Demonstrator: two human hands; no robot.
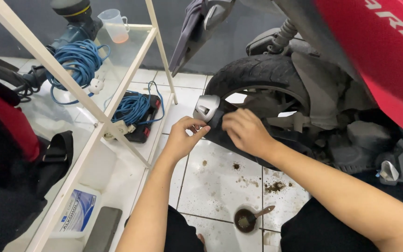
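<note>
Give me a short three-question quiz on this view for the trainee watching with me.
1. True or false: both hands are at the rear of the exhaust, by the silver end cap.
2. What lies on the floor tile just below the hands? A) a small dark bowl with a spoon in it B) a hammer C) a spare tyre
3. Fill in: the coiled cable on the glass shelf is ____ in colour.

Key:
1. True. The left hand and right hand meet at the silver end cap of the exhaust, beside the rear tyre.
2. A: the small dark bowl sits on the floor tile.
3. Blue: the coiled cable.
</note>
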